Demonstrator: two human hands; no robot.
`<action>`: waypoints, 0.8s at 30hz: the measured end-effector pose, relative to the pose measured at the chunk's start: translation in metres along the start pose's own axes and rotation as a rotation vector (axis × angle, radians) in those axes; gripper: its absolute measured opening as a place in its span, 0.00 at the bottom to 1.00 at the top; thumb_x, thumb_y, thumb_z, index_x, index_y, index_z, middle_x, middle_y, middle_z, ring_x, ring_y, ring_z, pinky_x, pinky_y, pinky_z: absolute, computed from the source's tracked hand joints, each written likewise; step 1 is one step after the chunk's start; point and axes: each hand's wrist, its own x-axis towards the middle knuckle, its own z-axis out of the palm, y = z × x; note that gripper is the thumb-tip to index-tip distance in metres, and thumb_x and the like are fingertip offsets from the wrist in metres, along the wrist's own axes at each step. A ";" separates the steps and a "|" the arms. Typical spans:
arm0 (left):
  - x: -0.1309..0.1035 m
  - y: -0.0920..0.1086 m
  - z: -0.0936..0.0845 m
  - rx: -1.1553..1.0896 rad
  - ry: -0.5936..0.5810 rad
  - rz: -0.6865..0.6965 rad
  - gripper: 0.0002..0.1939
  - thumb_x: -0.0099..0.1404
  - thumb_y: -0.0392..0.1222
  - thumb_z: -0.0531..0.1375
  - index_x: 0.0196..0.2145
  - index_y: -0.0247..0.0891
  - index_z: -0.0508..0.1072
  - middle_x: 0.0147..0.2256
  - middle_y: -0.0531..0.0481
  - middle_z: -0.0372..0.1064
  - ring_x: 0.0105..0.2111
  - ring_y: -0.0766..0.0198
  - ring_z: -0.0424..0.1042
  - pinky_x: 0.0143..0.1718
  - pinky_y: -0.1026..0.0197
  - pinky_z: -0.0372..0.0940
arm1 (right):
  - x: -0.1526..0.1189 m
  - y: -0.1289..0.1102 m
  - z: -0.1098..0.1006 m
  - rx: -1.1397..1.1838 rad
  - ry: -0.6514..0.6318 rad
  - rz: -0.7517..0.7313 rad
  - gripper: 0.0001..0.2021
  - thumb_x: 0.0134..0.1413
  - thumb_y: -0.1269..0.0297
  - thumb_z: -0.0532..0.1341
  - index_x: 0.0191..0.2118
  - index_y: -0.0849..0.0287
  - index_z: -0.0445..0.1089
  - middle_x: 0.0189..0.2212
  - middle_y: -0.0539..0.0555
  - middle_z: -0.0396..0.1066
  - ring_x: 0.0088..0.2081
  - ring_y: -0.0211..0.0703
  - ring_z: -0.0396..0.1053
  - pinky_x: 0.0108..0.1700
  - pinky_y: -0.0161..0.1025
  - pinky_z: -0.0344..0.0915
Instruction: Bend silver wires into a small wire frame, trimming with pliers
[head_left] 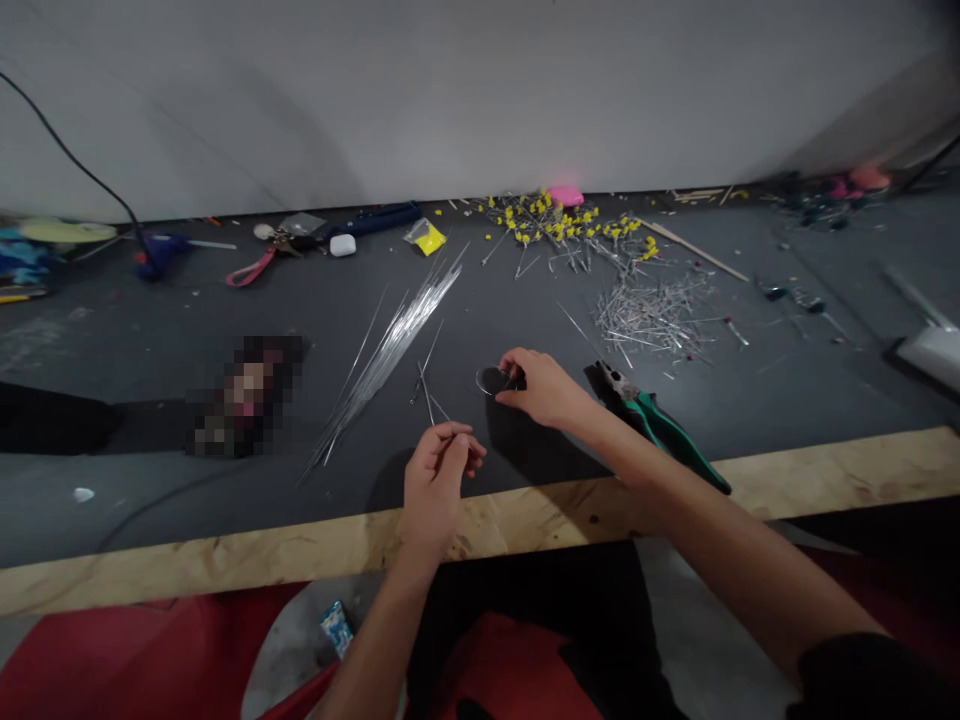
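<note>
My left hand (pixel 437 480) is closed near the table's front edge, its fingers pinched together. A thin metal wire (pixel 427 397) sticks up from behind its fingers; I cannot tell whether it is gripped or lies on the table. My right hand (pixel 546 388) is closed in a pinch on a thin wire bent into a curve (pixel 484 388), which shows at its fingertips. Left of both hands lies a bundle of straight silver wires (pixel 401 335). Just right of my right wrist are green-handled pliers (pixel 660 425), jaws pointing away from me.
Toward the wall are a heap of short wire pieces (pixel 652 315), yellow-tipped wires (pixel 555 225), a pink lump (pixel 565 195), a yellow packet (pixel 429 237), a white case (pixel 343 245) and a wooden stick (pixel 697 250). A blurred-out phone-like object (pixel 247 395) lies left.
</note>
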 end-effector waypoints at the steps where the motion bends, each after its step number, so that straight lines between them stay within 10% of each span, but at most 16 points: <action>1: 0.003 0.003 0.001 0.003 -0.009 0.008 0.07 0.59 0.43 0.59 0.33 0.36 0.70 0.24 0.52 0.70 0.24 0.69 0.67 0.25 0.66 0.61 | 0.000 0.000 -0.001 0.029 -0.004 -0.006 0.11 0.44 0.67 0.65 0.37 0.58 0.68 0.34 0.54 0.69 0.36 0.43 0.62 0.41 0.41 0.58; 14: 0.108 0.024 0.043 0.035 -0.229 0.088 0.08 0.57 0.42 0.60 0.33 0.36 0.74 0.25 0.51 0.69 0.23 0.69 0.66 0.27 0.65 0.61 | 0.021 -0.001 0.011 1.202 0.060 0.244 0.11 0.47 0.58 0.62 0.34 0.59 0.69 0.26 0.47 0.67 0.27 0.33 0.64 0.35 0.36 0.63; 24: 0.134 0.013 0.042 0.002 -0.277 0.172 0.06 0.56 0.41 0.61 0.30 0.37 0.75 0.38 0.49 0.71 0.27 0.72 0.66 0.27 0.66 0.60 | 0.021 0.004 0.008 1.397 0.050 0.251 0.13 0.47 0.57 0.63 0.40 0.56 0.70 0.28 0.48 0.70 0.28 0.35 0.66 0.31 0.35 0.63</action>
